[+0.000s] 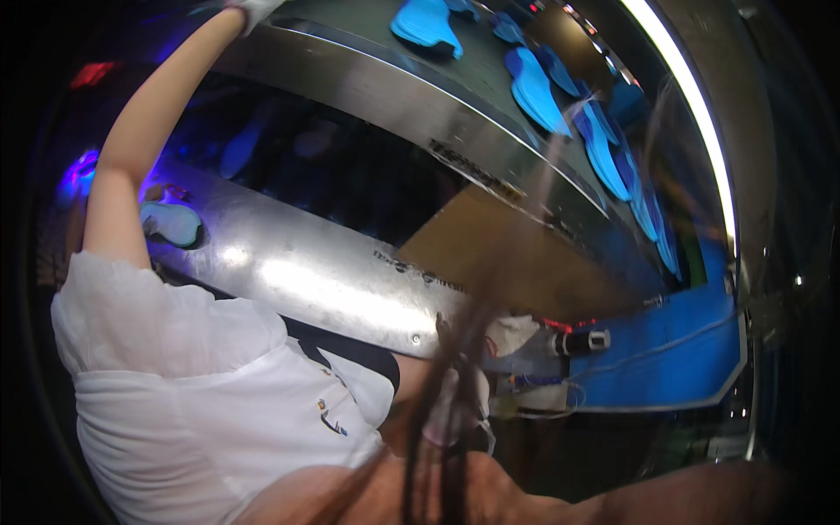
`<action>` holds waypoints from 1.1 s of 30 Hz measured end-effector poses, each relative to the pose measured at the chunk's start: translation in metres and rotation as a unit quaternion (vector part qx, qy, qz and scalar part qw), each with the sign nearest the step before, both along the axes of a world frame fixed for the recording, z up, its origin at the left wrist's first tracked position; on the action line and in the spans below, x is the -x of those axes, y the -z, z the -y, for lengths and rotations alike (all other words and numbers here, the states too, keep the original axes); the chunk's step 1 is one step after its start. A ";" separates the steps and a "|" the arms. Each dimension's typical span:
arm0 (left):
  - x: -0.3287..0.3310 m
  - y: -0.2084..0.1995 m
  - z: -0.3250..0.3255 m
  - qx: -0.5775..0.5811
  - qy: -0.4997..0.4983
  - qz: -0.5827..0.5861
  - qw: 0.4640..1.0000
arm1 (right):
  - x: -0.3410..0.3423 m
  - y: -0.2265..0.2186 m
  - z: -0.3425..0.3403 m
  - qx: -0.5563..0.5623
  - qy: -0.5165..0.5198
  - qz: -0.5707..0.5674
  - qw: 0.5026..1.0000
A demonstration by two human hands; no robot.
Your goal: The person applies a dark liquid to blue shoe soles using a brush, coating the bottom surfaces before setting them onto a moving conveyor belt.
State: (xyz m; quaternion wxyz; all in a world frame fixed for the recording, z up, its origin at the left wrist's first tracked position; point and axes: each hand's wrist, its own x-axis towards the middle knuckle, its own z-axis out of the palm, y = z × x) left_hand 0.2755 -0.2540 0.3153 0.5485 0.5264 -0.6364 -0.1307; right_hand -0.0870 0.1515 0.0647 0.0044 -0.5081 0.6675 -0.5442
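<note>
The left hand [255, 10], in a pale glove, is stretched out toward the near edge of the belt [472, 83], at its left end; its fingers are cut off by the upper border, so how far they are spread, and whether anything is gripped, cannot be told. The right hand cannot be picked out with certainty near loose strands of hair [472, 332], and its fingers likewise cannot be judged.

Blue sole-shaped pieces [534, 92] are spread along the belt, several overlapped; they are probably laid so in order to be carried in a line. At least eight are counted, an exact figure being prevented by the overlap. One pale green sole-shaped piece [175, 223] is set on a metal bench [289, 254] on the belt's near side, perhaps for easy reach. One brown board [499, 254] is placed just on the belt's near side, possibly as a cover. One black-and-white cylinder [584, 341] is left farther from the belt, toward its right end. One light tube [697, 103] is mounted beyond the belt's far side, presumably so that the pieces are well lit.
</note>
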 end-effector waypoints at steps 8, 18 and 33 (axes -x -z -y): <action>0.099 0.137 -0.106 0.265 0.363 0.113 0.886 | -0.008 0.001 -0.007 0.106 0.144 0.309 0.934; 0.229 0.399 -0.204 0.145 0.668 0.084 0.725 | 0.007 0.019 0.005 0.124 0.289 0.380 0.870; 0.273 0.394 -0.204 -0.699 0.472 -0.503 0.190 | 0.021 0.082 0.104 -0.253 0.283 0.018 0.925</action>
